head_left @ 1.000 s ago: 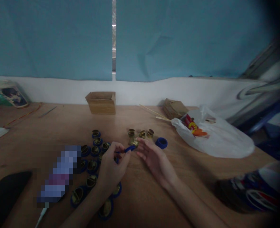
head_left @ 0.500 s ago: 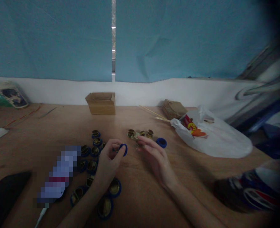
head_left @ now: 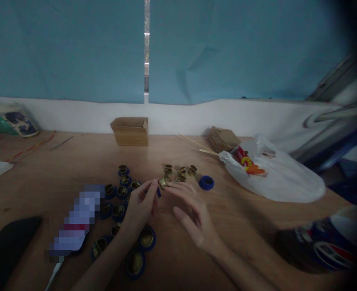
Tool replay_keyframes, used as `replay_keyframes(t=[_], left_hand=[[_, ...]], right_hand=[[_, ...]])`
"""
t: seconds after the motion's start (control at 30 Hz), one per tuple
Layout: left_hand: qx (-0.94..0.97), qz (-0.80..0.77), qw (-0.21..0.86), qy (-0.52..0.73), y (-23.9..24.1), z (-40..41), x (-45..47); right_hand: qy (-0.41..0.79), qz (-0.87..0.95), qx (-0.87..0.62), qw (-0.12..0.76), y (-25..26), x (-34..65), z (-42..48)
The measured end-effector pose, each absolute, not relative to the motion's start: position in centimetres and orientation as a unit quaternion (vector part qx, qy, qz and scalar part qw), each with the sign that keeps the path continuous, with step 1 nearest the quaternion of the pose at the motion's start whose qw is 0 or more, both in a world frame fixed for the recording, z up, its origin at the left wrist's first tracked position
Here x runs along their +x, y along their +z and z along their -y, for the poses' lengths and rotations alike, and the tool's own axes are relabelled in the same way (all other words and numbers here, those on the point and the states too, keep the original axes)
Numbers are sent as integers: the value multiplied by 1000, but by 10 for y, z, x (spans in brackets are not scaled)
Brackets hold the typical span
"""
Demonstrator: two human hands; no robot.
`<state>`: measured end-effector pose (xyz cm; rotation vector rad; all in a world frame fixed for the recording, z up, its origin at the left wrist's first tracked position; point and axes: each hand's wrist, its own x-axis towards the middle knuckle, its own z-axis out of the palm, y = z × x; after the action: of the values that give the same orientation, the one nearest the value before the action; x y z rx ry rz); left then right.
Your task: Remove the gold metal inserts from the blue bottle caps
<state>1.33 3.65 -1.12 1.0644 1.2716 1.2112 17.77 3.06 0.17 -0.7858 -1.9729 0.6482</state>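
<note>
lt hand (head_left: pixel 142 202) pinches blue ring (head_left: pixel 158 192), brass pc (head_left: pixel 163 184) @ rt hand (head_left: pixel 195 212) tips

Here the left hand (head_left: pixel 140 206) is held well in front of the cardboard box (head_left: pixel 130 133), its thumb and fingers drawn together in a close pinch. The left forearm (head_left: pixel 108 252), bare, is angled in from the near side, to the left of the box. The right hand (head_left: pixel 196 212) is placed in front of the box and off to its right, its fingers stretched toward the left fingertips, its thumb spread apart. The bare right forearm (head_left: pixel 236 262) is slanted in from farther right of the box.
</note>
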Motion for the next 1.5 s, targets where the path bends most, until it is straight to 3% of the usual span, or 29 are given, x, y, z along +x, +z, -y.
replay_keyframes(t=[0.53,0.83,1.0,1.27,1.5], left_hand=[[506,-502,484,508,-16,-33,18],[440,-500,566,486,-10,-32,20],[428,-500,565,498,-9,-33,20],[505,-503,488,504,-11,-27,24],[569,-507,413,499,-19,-24,24]], right_hand=[[137,852,-315,396,0,175,-30],[125,828,-310,450,2,174,-26],[85,782,-385,482,3,174,-28],[227,727,-497,416,-8,174,-35],[215,739,-490,410,-8,175,-36]])
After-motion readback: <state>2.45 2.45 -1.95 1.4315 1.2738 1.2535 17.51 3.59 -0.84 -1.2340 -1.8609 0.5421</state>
